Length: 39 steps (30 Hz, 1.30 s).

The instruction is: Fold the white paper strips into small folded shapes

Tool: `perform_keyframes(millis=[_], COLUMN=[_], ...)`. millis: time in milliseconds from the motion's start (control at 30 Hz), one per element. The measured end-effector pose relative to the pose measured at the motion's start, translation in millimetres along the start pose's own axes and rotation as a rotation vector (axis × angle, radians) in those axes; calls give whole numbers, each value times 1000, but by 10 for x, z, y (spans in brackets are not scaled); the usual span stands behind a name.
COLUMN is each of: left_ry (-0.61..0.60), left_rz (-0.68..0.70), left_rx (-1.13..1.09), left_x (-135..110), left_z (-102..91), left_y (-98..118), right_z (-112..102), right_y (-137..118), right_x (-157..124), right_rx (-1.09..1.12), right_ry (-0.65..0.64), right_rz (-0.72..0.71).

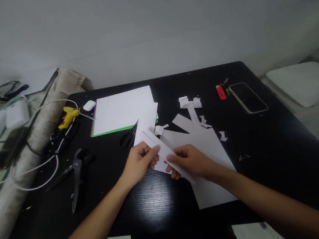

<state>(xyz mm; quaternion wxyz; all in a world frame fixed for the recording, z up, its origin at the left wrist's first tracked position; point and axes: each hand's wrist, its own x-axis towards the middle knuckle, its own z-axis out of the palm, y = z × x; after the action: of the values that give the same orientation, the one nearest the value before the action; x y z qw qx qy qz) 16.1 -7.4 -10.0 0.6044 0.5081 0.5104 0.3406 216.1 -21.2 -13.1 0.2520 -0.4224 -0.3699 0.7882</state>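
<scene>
While left hand point(140, 160), right hand point(189, 160) pinch paper strip point(165, 149), black table point(273, 158) (wood-grained) fronts grey wall point(153, 35).

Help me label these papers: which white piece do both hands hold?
The long, narrow paper strip: left hand and right hand both pinch it, while the small scraps and larger sheets lie on the table.

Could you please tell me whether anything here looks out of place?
The irregular paper scraps lying scattered on the black table near the large white sheet look untidy, unlike the straight-edged paper being held; nothing appears spilled.
</scene>
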Motion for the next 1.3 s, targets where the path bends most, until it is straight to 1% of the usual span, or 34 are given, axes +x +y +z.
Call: perform_keyframes(millis=[167,367,567,767,967,1100,1300], left_ry=[8,-81,-36,-10,-47,-88,-100], left_rz=[8,-37,-40,-32,-50,-44,-98], left_rx=[-24,-25,-7,-2,-26,-15,-35], left_x=[15,18,1,-17,3,4,3], left_z=[-8,-2,-13,-19,13,27,14], left_y=[14,-4,-4,19,12,22,9], right_z=[-5,-15,1,21,-7,-16,-13], right_y=[35,92,44,24,26,10,-17], right_x=[14,36,11,-5,14,12,4], right_rx=[1,-9,-23,-12,-17,-25,-53], right_ry=[15,29,20,39,18,-17,-15], right_rz=[-14,-27,-48,-61,-28,-47,-44])
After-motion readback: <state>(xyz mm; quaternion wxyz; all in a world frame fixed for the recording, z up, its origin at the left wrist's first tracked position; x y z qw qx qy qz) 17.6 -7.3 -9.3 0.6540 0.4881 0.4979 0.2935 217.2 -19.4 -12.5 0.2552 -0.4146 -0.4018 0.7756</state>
